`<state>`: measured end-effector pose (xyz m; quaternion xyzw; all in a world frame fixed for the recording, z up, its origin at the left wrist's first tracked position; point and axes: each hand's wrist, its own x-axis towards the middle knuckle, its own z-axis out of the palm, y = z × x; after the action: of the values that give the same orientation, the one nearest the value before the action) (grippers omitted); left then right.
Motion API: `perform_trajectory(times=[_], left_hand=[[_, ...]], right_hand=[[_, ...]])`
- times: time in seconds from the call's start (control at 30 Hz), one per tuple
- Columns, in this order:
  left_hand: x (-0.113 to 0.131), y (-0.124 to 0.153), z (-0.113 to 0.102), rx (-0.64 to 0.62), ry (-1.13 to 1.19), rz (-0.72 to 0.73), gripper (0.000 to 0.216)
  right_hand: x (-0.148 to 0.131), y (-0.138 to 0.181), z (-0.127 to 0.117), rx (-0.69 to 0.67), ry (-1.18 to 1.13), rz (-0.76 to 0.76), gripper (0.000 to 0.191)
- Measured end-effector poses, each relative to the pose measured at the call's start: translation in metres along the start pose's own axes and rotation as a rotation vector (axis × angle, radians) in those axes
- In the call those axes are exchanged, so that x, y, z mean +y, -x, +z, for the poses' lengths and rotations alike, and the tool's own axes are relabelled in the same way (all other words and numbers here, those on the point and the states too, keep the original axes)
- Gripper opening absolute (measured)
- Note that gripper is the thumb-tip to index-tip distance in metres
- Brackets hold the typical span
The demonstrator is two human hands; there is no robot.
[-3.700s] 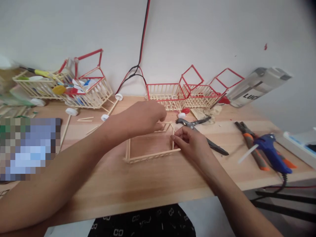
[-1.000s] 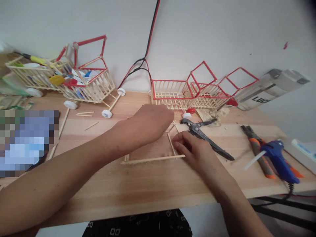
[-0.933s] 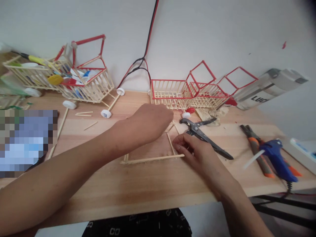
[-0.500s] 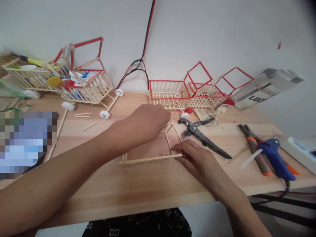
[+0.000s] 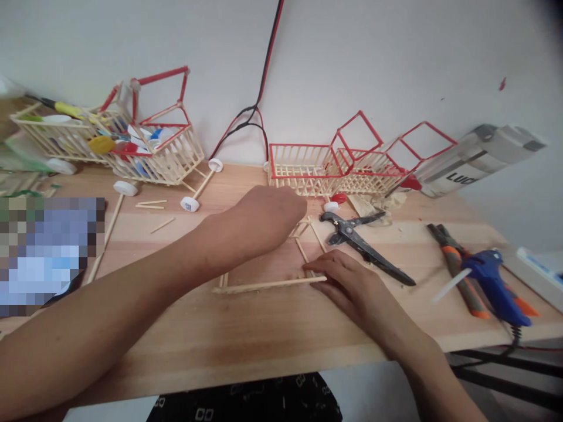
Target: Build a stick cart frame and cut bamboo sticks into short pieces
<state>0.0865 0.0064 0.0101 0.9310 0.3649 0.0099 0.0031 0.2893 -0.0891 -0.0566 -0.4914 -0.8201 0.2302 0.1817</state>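
Note:
A small rectangular frame of thin wooden sticks [image 5: 272,286] lies on the table in front of me. My left hand [image 5: 277,217] reaches over its far side with fingers curled downward. The back of that hand hides the fingertips and whatever they grip. At the frame's near right corner, my right hand [image 5: 347,284] pinches the stick end between thumb and fingers. Just beyond the right hand lie black pincers [image 5: 352,234] with their handles spread.
Red-rimmed stick carts [image 5: 303,161] stand along the wall, and another cart [image 5: 167,155] holds bottle caps. A blue glue gun [image 5: 495,284] and orange-handled pliers [image 5: 461,281] lie at right. Loose sticks [image 5: 162,225] and a pixelated area [image 5: 48,252] are at left.
The view has shifted slightly, moving everything a little to the right. Both hands keep nearly the same places at the stick frame.

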Motion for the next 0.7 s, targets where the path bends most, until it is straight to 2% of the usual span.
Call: perform_trajectory(times=[0.7], left_hand=[[-0.0038, -0.0015, 0.0057, 0.011, 0.017, 0.013, 0.024]], right_hand=[[0.0001, -0.0011, -0.0025, 0.042, 0.001, -0.059, 0.025]])
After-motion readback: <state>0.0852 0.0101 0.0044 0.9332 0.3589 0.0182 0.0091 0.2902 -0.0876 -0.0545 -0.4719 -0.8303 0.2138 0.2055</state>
